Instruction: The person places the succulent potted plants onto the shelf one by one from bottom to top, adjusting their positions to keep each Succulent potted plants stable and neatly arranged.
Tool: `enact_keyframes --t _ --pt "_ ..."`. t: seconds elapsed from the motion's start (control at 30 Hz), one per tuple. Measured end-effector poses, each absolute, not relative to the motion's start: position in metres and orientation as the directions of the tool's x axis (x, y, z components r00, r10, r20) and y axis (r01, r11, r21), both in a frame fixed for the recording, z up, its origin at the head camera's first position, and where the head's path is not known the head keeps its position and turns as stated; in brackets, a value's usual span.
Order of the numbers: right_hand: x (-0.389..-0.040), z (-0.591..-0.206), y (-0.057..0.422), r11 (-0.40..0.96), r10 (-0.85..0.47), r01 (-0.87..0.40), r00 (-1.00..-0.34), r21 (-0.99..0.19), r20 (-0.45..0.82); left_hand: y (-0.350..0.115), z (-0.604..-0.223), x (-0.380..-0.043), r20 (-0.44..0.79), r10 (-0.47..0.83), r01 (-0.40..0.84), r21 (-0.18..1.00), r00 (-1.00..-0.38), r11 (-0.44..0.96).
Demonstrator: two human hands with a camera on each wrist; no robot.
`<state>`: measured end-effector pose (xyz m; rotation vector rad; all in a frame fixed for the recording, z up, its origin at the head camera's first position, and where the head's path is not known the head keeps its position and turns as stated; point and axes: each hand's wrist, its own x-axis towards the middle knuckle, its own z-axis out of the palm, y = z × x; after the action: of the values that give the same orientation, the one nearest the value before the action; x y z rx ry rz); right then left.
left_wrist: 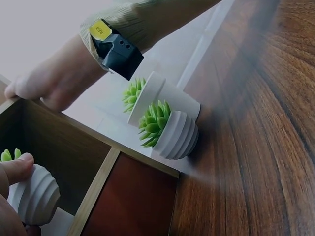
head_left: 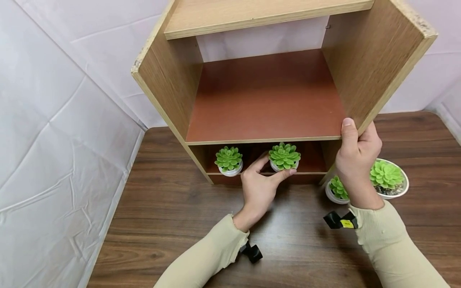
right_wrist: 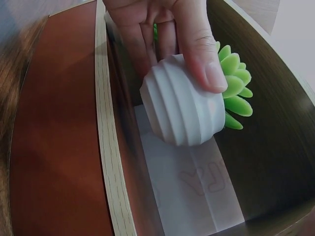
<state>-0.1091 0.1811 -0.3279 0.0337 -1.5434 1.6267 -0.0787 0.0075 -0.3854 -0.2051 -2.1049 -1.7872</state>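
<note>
My left hand (head_left: 260, 188) holds a small potted succulent (head_left: 284, 156) at the front of the shelf unit's lower compartment. Its thumb and fingers grip the ridged white pot (right_wrist: 179, 108), which appears tilted in the right wrist view. My right hand (head_left: 358, 158) grips the front edge of the unit's right side panel (head_left: 381, 68), just beside the red-brown middle shelf (head_left: 266, 100). To the left of the held plant, another potted succulent (head_left: 229, 160) stands in the lower compartment. The left hand's fingers behind the pot are partly hidden.
Beside the unit's right side, a ridged-pot succulent (left_wrist: 172, 132) and a larger succulent in a smooth white pot (head_left: 392, 180) stand on the dark wood table (head_left: 151, 240). My right forearm partly covers them in the head view. Pale sheeting (head_left: 54, 120) lines the left and back.
</note>
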Motion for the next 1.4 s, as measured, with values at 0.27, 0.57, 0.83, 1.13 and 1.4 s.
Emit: enact_keyframes --t 0.27,0.57,0.83,1.13,1.4 --pt "-0.1087 -0.3289 0.1817 0.143 0.555 -0.587 -0.619 -0.797 0.555 0.0088 -0.3869 -0.0804 0.352 -0.124 0.328 0.927 -0.928 0.182" --pt "-0.1085 -0.3296 0.1822 0.162 0.555 -0.587 -0.61 -0.793 0.565 0.0105 -0.3885 -0.0814 0.35 -0.117 0.323 0.924 -0.929 0.203" --pt "-0.1078 -0.3311 0.1824 0.148 0.558 -0.583 -0.618 -0.799 0.555 0.0102 -0.3919 -0.0819 0.356 -0.107 0.323 0.915 -0.928 0.244" --pt "-0.1084 -0.3309 0.1821 0.144 0.553 -0.577 -0.626 -0.804 0.549 0.0092 -0.3928 -0.0852 0.311 -0.105 0.268 0.916 -0.944 0.3" --pt "-0.1107 -0.3287 0.1805 0.116 0.556 -0.592 -0.626 -0.797 0.546 0.0084 -0.3918 -0.0872 0.324 -0.097 0.284 0.913 -0.941 0.293"
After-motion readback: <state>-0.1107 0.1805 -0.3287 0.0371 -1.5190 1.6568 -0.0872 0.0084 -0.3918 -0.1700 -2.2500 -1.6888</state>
